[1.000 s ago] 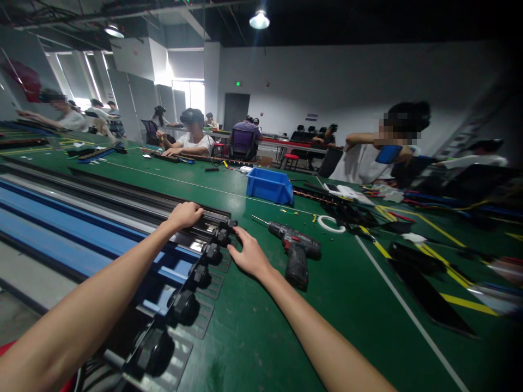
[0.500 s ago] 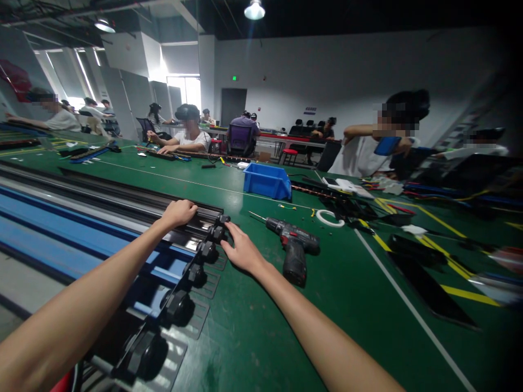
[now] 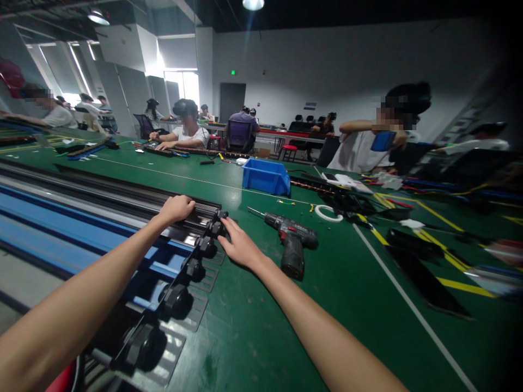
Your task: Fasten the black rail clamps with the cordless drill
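Several long metal profiles, black, silver and blue [image 3: 93,239], lie side by side on the left, each ending in a plate with a black cable gland [image 3: 177,300]. My left hand [image 3: 177,208] rests on the farthest black profile [image 3: 134,190] near its end, fingers curled over it and partly hidden. My right hand [image 3: 241,245] is at the end of the same row, fingers stretched out against a small far gland [image 3: 222,214], thumb apart. Right of that hand, a black and red cordless drill [image 3: 295,239] lies on its side, its bit pointing left.
A blue bin [image 3: 265,177] stands behind the drill on the green table [image 3: 253,332]. A white ring [image 3: 329,213], small yellow pieces and black parts [image 3: 425,277] lie to the right. Co-workers sit around, one [image 3: 363,144] close at the right.
The view has shifted slightly, so everything sits a little higher and farther left. Both hands keep nearly the same place on the profiles and the gland.
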Available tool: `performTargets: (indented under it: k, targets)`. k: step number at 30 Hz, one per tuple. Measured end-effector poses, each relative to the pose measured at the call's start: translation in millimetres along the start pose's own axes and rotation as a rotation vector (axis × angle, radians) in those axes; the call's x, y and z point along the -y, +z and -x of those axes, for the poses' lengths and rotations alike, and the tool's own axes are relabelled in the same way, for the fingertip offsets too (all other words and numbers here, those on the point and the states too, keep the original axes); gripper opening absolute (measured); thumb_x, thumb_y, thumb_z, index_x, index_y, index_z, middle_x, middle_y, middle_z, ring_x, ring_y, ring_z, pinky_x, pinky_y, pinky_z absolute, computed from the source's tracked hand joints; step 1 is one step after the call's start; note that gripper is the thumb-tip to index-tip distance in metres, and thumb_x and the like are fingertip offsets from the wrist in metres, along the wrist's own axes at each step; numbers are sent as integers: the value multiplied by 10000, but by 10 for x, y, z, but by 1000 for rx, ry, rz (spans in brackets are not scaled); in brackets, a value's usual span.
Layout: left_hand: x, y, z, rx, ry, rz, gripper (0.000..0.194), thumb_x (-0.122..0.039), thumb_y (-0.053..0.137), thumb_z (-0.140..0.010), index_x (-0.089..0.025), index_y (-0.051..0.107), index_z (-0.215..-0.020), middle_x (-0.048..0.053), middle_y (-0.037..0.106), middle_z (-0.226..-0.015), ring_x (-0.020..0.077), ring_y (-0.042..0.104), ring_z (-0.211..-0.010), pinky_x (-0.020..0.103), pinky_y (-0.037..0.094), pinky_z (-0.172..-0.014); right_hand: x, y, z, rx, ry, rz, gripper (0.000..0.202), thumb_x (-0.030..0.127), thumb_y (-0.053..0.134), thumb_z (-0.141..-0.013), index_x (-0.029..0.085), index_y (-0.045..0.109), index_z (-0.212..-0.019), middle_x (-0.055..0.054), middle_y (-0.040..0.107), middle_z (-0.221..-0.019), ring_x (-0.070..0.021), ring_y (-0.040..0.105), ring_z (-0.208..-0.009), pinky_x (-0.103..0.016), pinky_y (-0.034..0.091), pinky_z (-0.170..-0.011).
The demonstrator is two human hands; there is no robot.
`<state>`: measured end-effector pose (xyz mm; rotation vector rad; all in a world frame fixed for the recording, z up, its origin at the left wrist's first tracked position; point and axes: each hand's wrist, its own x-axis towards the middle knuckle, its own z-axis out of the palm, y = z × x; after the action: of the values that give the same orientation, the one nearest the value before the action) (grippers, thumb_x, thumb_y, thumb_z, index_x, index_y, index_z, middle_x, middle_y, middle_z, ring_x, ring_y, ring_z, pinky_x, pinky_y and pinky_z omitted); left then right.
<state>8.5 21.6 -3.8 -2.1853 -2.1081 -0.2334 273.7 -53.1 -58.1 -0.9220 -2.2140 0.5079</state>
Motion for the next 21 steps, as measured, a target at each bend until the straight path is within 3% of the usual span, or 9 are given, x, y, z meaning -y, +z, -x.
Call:
performTargets:
  k: [12,16,21]
  targets:
    - [-6,-25,11,11,-6,5,487,-429,315,-905,-193,727,-798,161,744,-906,307,681,-894,327,437,-735,-22,46,15,-10,-8,43,592,261,482,-947,120,354,-1507,-191,345,-1557,-271,314,-1460,-458,297,-1189]
    - [-13,-38,18,17,-1,5,489,-425,308,-906,-193,720,-783,155,750,-915,292,683,-910,317,438,-748,-15,72,20,-55,-7,38,617,217,500,-922,135,341,-1513,-169,368,-1546,-257,332,-1449,-441,303,-1191]
    - [0,-36,23,17,6,5,501,-434,299,-909,-187,712,-769,156,752,-923,288,685,-921,316,440,-760,102,-15,33,-202,-14,4,548,183,516,-898,150,445,-1440,-154,424,-1491,-243,394,-1397,-408,321,-1180]
